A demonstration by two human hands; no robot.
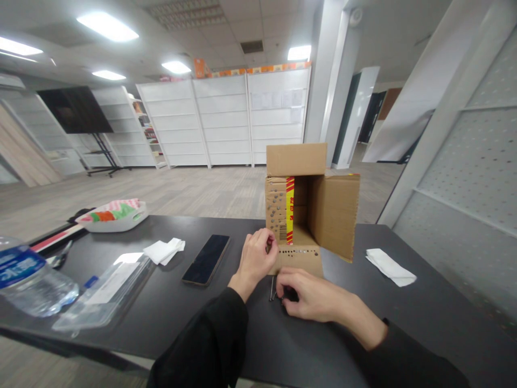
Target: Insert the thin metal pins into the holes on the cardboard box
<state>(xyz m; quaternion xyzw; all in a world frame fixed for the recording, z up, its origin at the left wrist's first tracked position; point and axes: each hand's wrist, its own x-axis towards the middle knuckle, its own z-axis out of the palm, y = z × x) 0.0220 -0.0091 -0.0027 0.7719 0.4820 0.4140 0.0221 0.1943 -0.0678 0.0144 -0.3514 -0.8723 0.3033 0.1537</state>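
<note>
An open cardboard box (301, 210) stands on the table, its opening facing me. Small grey round heads, like those of nails or screws, dot its left flap (277, 207); the lower flap (301, 258) has rows of small dark holes and a few grey heads. My left hand (257, 257) is at the lower edge of the left flap, fingertips pinched together, and what they hold is hidden. Thin metal nails or screws (271, 290) lie on the table in front of the box. Beside them my right hand (313, 295) is curled with its fingers closed at the tabletop; its grip is unclear.
A phone (207, 260), folded tissue (165, 250), a clear plastic case (107, 293) and a water bottle (34, 280) are to the left. Behind them sits a white basket (117, 223) with cloth. Another tissue (390, 267) lies on the dark table (404, 312) at right.
</note>
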